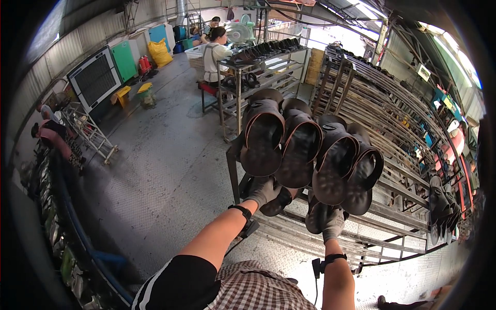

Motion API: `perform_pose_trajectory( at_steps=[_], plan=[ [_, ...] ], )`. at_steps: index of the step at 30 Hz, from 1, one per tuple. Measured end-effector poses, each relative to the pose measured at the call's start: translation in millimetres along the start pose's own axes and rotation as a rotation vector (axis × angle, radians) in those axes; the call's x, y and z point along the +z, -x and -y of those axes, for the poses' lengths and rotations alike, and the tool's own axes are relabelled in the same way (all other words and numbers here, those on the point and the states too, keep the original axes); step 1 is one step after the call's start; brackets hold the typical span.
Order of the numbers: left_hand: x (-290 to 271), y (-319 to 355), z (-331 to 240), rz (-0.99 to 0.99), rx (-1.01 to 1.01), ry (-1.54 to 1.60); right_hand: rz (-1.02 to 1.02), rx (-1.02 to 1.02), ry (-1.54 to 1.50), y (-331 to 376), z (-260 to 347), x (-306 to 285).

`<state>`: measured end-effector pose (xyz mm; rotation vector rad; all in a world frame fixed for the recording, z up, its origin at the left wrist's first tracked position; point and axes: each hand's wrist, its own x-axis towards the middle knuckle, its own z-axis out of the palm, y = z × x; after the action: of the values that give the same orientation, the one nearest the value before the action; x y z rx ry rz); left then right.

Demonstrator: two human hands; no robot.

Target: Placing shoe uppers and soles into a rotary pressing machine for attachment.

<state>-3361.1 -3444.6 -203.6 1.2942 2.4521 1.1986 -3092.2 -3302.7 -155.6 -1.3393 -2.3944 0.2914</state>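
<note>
Several dark brown slip-on sandals [262,150] stand in a row on the top level of a metal rack, with broad straps and pale-edged openings. Just below them, my left hand [265,191] in a grey glove is closed on a dark sandal [276,203], its fingertips partly hidden under the row above. To the right, my gloved right hand [334,222] grips another dark sandal [315,216] at the lower level. The upper sandals cover part of what both hands hold.
Long slatted racks [392,134] fill the right side, with upright dark shoes [442,206] at their end. A seated person [214,57] works behind a shoe-laden rack [268,57]. At left are a conveyor-like line [67,217], a wheeled metal frame [90,126] and other people.
</note>
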Motion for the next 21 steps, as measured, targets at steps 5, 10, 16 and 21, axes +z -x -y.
perform_pose_trajectory(
  at_steps=[5, 10, 16, 21],
  plan=[
    [8, 5, 4, -0.282, 0.205, -0.084, 0.018, -0.015, -0.037, 2, 7, -8],
    [13, 5, 19, -0.168, 0.073, 0.027, -0.036, -0.084, -0.08, 2, 5, 1],
    [11, 2, 12, -0.076, -0.004, 0.017, 0.0, 0.008, -0.002, -1, -11, 14],
    [-11, 5, -8, -0.076, 0.034, -0.111, -0.114, -0.033, 0.017, -9, -30, 40]
  ],
)
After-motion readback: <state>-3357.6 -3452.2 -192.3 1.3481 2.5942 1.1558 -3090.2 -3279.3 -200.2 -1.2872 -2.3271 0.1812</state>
